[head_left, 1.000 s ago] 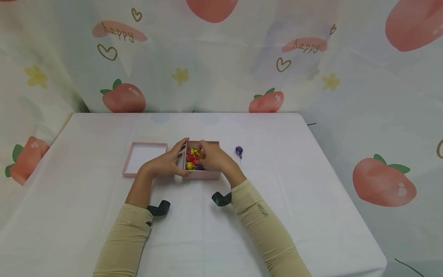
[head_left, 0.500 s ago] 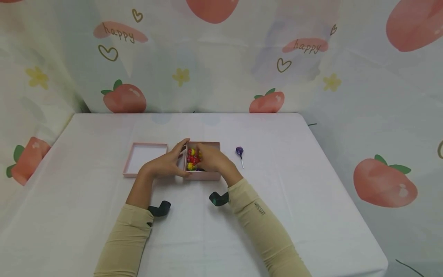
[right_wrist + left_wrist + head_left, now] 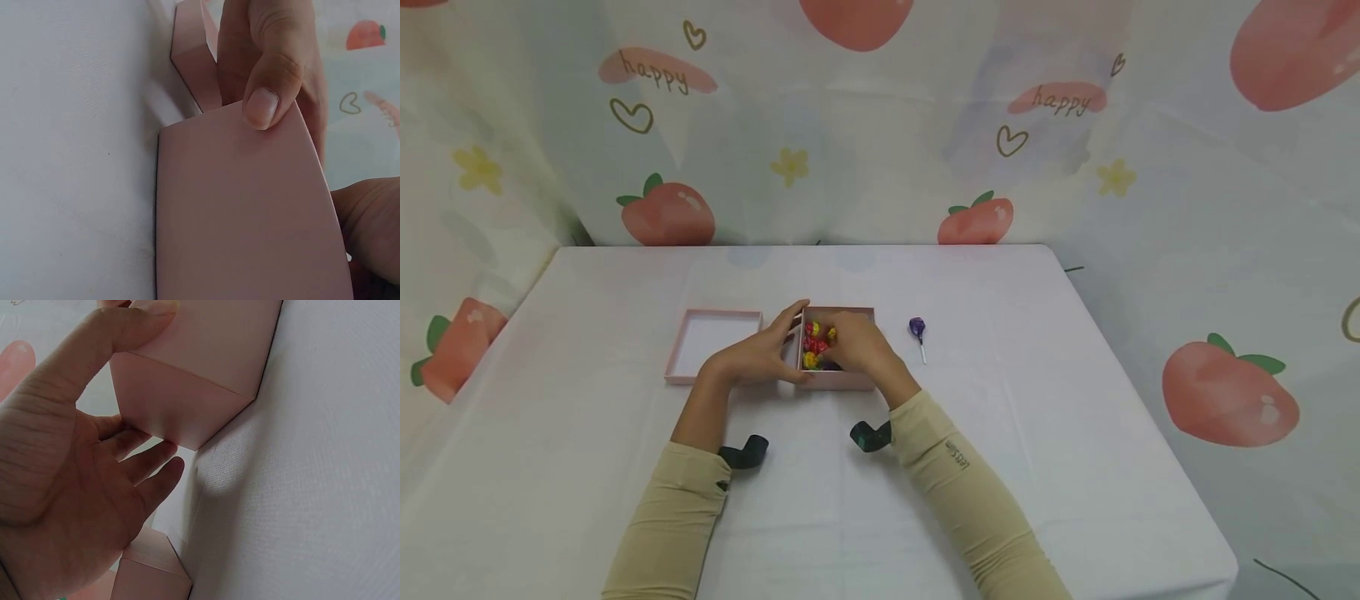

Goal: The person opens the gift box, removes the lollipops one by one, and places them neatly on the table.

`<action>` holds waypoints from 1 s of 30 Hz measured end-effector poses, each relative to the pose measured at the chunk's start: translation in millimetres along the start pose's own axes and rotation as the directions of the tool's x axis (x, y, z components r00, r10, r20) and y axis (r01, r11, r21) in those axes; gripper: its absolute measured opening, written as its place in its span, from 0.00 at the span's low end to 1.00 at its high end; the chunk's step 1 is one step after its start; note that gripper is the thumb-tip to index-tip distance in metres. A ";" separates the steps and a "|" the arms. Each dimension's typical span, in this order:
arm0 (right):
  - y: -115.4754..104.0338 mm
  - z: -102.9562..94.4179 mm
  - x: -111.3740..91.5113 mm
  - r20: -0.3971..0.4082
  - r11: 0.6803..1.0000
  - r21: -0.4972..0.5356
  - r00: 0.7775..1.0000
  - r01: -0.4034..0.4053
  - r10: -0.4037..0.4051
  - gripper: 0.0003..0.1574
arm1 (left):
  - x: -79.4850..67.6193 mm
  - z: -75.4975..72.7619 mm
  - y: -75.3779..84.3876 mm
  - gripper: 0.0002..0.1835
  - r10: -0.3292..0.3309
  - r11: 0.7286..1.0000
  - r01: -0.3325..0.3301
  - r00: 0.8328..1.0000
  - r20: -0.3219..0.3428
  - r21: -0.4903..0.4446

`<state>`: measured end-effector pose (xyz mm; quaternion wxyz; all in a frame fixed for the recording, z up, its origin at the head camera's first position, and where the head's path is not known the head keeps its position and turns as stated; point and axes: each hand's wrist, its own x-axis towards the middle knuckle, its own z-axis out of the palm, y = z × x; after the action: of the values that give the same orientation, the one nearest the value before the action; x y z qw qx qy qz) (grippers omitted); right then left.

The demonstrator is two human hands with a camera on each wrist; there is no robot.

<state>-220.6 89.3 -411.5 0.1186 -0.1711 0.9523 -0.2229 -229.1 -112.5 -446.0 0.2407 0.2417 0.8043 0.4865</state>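
Note:
A pink box (image 3: 838,381) with its top off holds several brightly wrapped candies (image 3: 812,360), red, yellow and dark, which look like lollipop heads. My left hand (image 3: 756,354) grips the box at its left side. In the left wrist view, the thumb of my left hand (image 3: 69,469) presses the front wall while other fingers lie along the left side. My right hand (image 3: 857,342) reaches down into the box, over the candies. Its fingertips are hidden, so whether it pinches a candy is unclear; the right wrist view shows only part of this hand (image 3: 375,231) behind the box wall.
The pink lid (image 3: 715,314) lies upturned left of the box. A purple lollipop (image 3: 917,327) with a white stick rests to the right of the box. All stand on a white-covered table (image 3: 1037,433), with a fruit-print cloth (image 3: 880,150) behind.
My right hand has shifted slightly left and deeper into the box, covering more of the candies. My left hand, the lid and the purple lollipop have stayed in place.

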 end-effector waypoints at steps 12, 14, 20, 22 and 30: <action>7.5 -1.7 -7.0 -0.071 0.989 0.151 0.997 0.000 0.011 0.17 | 0.4 0.7 0.2 0.69 0.000 1.000 0.000 1.000 0.007 -0.006; 6.7 -3.0 -9.7 -0.098 0.986 0.168 0.995 -0.004 0.020 0.18 | 0.9 0.8 0.0 0.69 0.000 1.000 0.000 1.000 0.007 -0.001; 3.6 -10.6 -22.1 -0.228 0.972 0.231 0.974 0.037 0.017 0.16 | 1.2 1.2 0.1 0.69 -0.007 1.000 0.007 1.000 0.002 0.013; 3.5 -13.5 -25.4 -0.276 0.968 0.245 0.961 0.057 0.013 0.16 | 1.2 1.2 0.4 0.69 -0.010 1.000 0.010 1.000 -0.001 0.022; 11.7 -22.0 -31.4 -0.421 0.960 0.261 0.907 0.098 0.021 0.16 | 1.1 1.2 0.8 0.69 -0.024 0.999 0.024 1.000 -0.016 0.030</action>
<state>-201.8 119.5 -393.1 -0.0707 -0.1199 0.9114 -0.3872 -229.1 -110.6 -445.9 0.2369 0.2318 0.8162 0.4733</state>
